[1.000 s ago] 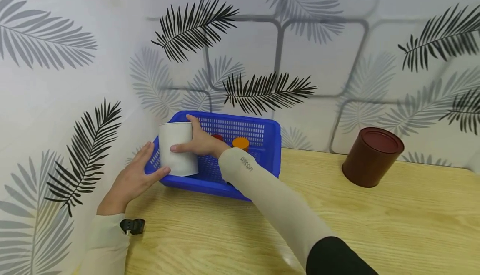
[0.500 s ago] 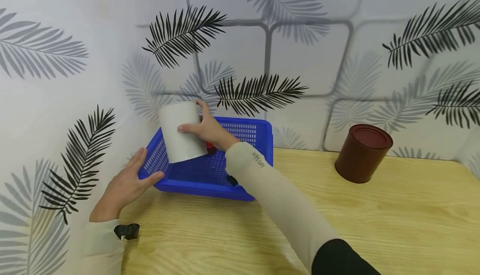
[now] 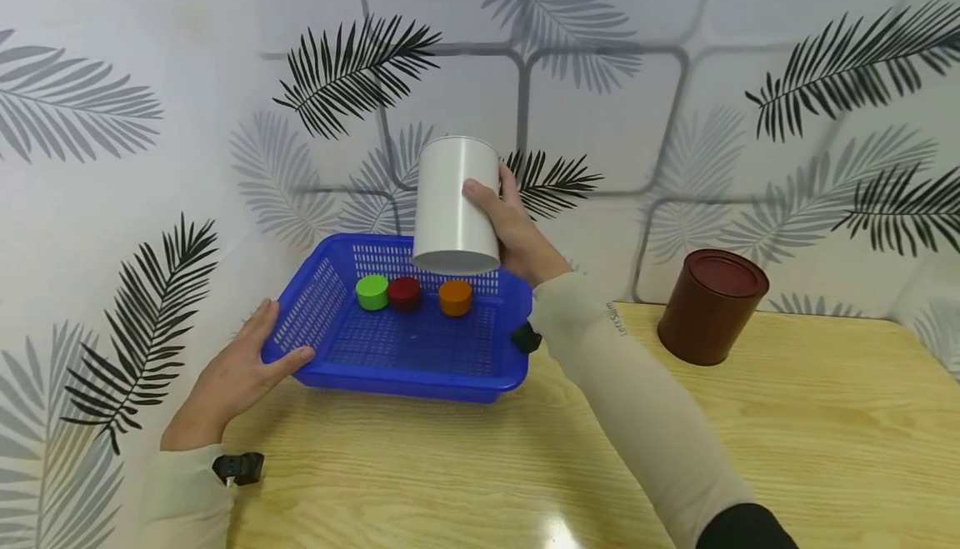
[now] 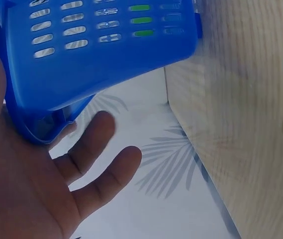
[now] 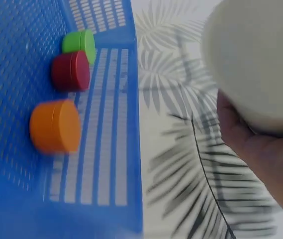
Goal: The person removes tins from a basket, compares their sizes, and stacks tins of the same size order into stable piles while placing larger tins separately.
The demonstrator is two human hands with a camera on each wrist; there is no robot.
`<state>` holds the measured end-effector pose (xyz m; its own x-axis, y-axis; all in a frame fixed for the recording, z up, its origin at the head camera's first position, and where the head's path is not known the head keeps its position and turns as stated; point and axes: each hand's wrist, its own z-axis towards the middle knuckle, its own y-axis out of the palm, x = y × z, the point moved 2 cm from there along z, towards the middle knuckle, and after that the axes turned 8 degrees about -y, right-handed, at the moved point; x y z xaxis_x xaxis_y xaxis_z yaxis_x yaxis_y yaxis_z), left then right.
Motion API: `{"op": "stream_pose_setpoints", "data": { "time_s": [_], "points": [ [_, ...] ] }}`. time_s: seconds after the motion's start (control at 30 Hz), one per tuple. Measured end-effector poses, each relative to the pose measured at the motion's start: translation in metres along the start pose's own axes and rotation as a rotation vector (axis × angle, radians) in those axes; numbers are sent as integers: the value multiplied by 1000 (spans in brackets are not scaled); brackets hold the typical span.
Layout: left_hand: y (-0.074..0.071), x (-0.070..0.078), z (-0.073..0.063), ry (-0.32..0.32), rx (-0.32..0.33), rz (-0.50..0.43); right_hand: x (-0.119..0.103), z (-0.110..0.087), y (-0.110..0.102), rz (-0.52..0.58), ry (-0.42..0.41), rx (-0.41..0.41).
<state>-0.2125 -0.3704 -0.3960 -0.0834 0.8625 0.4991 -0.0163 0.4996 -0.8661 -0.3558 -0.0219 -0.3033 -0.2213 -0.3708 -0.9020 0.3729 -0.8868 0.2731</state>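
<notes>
My right hand (image 3: pixel 517 228) grips a white cylindrical canister (image 3: pixel 452 199) by its right side, the thumb across its front. The canister is raised above the back of a blue plastic basket (image 3: pixel 420 381), tilted so its underside shows. My left hand (image 3: pixel 232 374) holds the basket's left front corner between thumb and forefinger. The other fingers stand off the wall in the left wrist view. Inside the basket, along its back, sit a green round container (image 3: pixel 372 292), a dark red one (image 3: pixel 404 294) and an orange one (image 3: pixel 455 298).
A dark brown lidded can (image 3: pixel 712 307) stands on the wooden table (image 3: pixel 420 482), to the right of the basket. A wall with leaf patterns (image 3: pixel 600 116) rises behind the table and along its left side.
My right hand has lifted the white canister out of the basket, up and to the right. The green container has come into view. My left hand has stayed at the basket's corner.
</notes>
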Motion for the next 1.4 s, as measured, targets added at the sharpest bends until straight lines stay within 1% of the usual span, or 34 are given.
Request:
{"op": "stream_pose_setpoints", "data": {
  "time_s": [0.13, 0.27, 0.37, 0.47, 0.63, 0.73, 0.83, 0.93, 1.03, 1.17, 1.27, 1.4],
  "points": [
    [2, 2, -1, 18, 10, 17, -11, -18, -24, -33, -52, -35],
    [2, 0, -2, 36, 18, 50, -23, -38, -50, -65, -121, -31],
    [2, -2, -3, 41, 17, 62, -32, -57, -71, -81, -166, -28],
    [3, -3, -3, 41, 17, 63, -41, -81, -93, -134, -197, -18],
    [7, -2, -5, 41, 19, 88, -54, -128, -128, -324, -202, 47],
    [7, -3, -6, 50, 35, 121, -61, -152, -145, -437, -243, 92],
    [4, -4, -5, 57, 47, 146, -66, -172, -163, -488, -325, 147],
    [1, -3, -3, 53, 38, 147, -67, -190, -179, -500, -391, 214],
    [-1, -4, -4, 47, 28, 142, -64, -205, -193, -507, -426, 256],
    [-1, -4, -4, 44, 24, 126, -62, -220, -209, -615, -415, 283],
    [1, -2, -3, 39, 18, 118, -59, -230, -220, -716, -403, 293],
    [4, 1, -2, 36, 17, 117, -55, -240, -234, -743, -412, 290]
  ]
}}
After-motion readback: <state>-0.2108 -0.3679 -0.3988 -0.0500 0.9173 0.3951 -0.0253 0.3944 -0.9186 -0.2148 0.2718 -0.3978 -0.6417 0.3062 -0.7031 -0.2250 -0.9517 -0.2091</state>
